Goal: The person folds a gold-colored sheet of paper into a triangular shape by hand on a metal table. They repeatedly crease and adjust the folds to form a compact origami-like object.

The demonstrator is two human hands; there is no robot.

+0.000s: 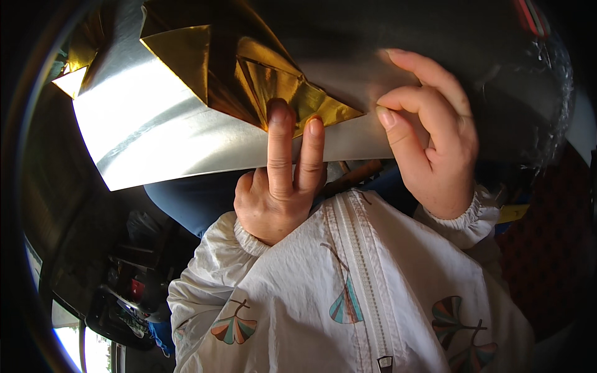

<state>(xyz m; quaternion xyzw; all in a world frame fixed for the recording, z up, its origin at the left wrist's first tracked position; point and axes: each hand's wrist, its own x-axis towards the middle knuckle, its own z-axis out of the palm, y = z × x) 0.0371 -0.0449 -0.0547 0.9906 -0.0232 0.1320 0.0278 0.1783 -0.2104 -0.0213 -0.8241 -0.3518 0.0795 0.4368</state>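
A folded piece of shiny gold foil paper (180, 53) lies on a silvery metal sheet, its creases and flaps raised and a narrow point aimed right. My left hand (277, 199) has two fingers stretched out and spread, their tips resting on the paper's near edge; the other fingers are curled in. Just right of the paper's point, my right hand (438, 133) has thumb and index fingertips brought together, with nothing visible between them. Its middle finger reaches out above them. A small gap separates this pinch from the gold point.
The metal sheet (205, 146) reflects bright light on its left side. Another gold folded paper (81, 53) is at the far left. A red-edged object (532, 17) lies at the far right, near clear crinkled plastic (550, 118). Dark clutter (134, 273) fills the lower left.
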